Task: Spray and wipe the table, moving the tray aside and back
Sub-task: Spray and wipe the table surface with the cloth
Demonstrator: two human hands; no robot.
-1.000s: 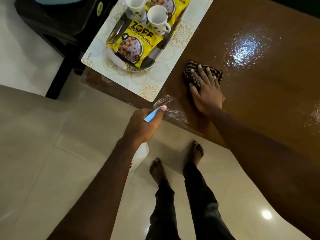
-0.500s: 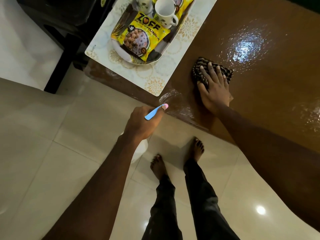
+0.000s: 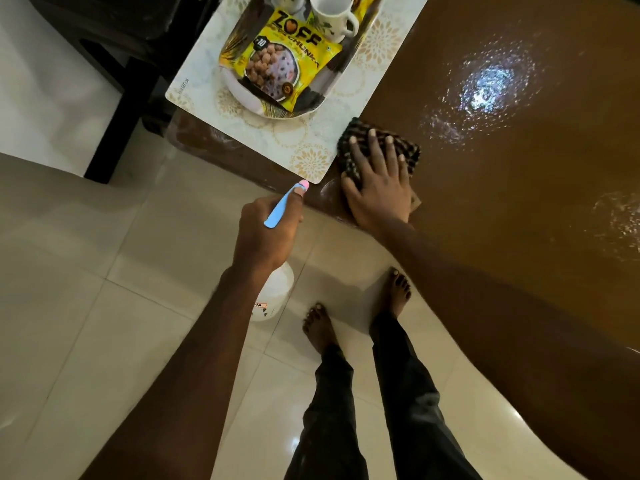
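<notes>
A brown glossy table (image 3: 502, 188) fills the right side, with wet sheen in places. My right hand (image 3: 379, 188) lies flat with spread fingers on a dark checked cloth (image 3: 408, 150), pressing it to the table near the front edge, right beside the corner of a white patterned mat (image 3: 304, 150). On that mat stands an oval tray (image 3: 242, 95) bearing a yellow snack packet (image 3: 280, 64) and a white mug (image 3: 332, 15). My left hand (image 3: 266, 230) grips a spray bottle (image 3: 273, 292) with a blue trigger and pink nozzle, held off the table's edge over the floor.
A dark chair or stool (image 3: 114, 64) stands at the table's far left corner. Pale glossy floor tiles (image 3: 86, 306) lie below. My bare feet (image 3: 356, 306) stand close to the table's front edge.
My right hand has slid the cloth left along the table toward the mat's corner. My left hand kept its hold on the spray bottle beside the edge.
</notes>
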